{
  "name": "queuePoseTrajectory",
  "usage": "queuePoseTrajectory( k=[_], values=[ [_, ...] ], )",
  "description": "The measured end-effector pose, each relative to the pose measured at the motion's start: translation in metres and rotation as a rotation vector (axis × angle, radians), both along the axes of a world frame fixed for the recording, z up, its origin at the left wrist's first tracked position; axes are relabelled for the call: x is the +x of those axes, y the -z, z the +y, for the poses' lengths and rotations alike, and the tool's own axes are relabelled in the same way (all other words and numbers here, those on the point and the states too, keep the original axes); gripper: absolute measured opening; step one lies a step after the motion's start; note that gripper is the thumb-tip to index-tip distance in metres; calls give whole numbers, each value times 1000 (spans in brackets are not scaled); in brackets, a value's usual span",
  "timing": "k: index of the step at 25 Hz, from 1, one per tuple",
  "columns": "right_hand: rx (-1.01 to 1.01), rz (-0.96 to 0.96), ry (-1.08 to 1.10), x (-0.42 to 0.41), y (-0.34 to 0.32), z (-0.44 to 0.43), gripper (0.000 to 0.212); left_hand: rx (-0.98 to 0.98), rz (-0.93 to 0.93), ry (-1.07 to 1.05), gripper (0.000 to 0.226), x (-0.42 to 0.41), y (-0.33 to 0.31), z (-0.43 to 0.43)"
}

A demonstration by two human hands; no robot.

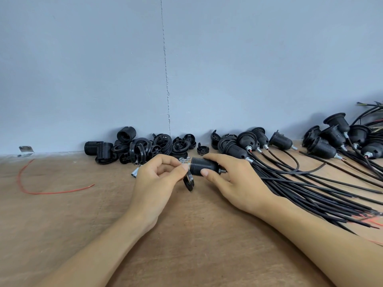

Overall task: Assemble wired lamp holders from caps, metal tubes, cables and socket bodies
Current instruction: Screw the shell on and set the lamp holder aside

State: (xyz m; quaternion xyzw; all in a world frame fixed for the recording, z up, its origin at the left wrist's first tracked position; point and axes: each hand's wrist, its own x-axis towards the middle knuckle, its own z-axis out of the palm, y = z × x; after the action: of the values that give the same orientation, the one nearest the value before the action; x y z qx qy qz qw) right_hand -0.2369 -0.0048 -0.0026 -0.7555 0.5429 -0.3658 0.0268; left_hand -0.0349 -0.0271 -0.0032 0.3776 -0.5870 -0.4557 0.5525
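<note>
I see the right hand near the middle of the desk, grasping a black threaded socket body. The socket body lies sideways in the grip, fingers draped over its far side and the thumb pressed on its near side. A short stub pokes out of its right end, past the fingers. The left hand sits just left of the socket body with its fingers curled, thumb and forefinger meeting at the body's left rim. A black ring hangs tilted just below that thumb tip; I cannot tell whether the left hand pinches the ring or something smaller. Just beyond the left hand's fingers lie a few small nuts, and left of its knuckles some short metal tubes. Against the wall at the far edge is a heap of black caps and rings. To the right lie finished lamp holders, their black cables fanning toward the near right. A loose red wire curves at the left.
</note>
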Motion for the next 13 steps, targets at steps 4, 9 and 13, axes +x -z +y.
queuePoseTrajectory(
  k=[4, 9, 13],
  values=[
    [32, 25, -54, 1, 0, 2, 40, -6, -37, -37, 27, 0, 2, -1],
    [43, 66, -74, 1, -1, 1, 39, 70, -160, -25, 15, -1, 4, -4],
    [29, 66, -66, 0, 0, 0, 38, 39, -253, -30, 9, 1, 3, -4]
  ],
)
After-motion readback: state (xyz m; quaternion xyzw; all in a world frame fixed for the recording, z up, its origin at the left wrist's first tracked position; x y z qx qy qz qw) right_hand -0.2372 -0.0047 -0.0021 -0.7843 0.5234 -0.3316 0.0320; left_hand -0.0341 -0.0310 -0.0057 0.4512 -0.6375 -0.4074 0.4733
